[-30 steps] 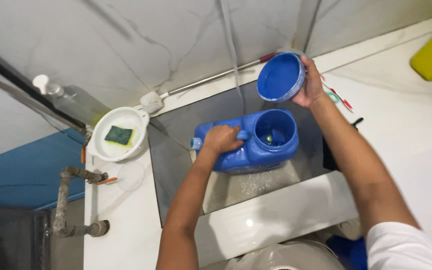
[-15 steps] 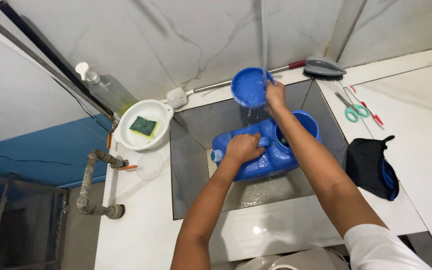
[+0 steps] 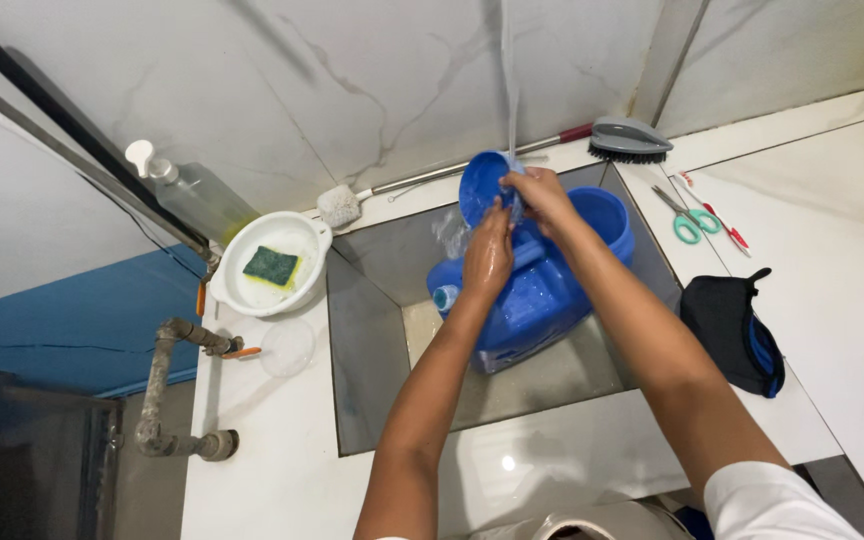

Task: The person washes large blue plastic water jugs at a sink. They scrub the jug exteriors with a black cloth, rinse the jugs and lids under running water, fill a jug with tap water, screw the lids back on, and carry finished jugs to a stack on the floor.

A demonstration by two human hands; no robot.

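Sink (image 3: pixel 372 330): a square grey basin sunk into a white counter (image 3: pixel 282 470). A thin stream of water (image 3: pixel 508 90) falls from above onto the hands.

Right hand (image 3: pixel 542 198): fingers closed on the rim of a round blue lid (image 3: pixel 479 185), held tilted on edge under the stream, above the basin.

Left hand (image 3: pixel 489 252): pressed flat against the lid's lower edge, fingers together; whether it grips the lid or only rubs it cannot be told.

A large blue container (image 3: pixel 542 290) lies on its side in the sink directly beneath both hands, wide mouth toward the back right, small spout toward the left.

Counter, left of sink: white bowl (image 3: pixel 242 285) holding a green-and-yellow sponge (image 3: pixel 272 266); clear pump bottle (image 3: pixel 192 195) behind it. Right of sink: scissors with teal handles (image 3: pixel 684 215), grey brush (image 3: pixel 630 138), black pouch (image 3: pixel 732 325).
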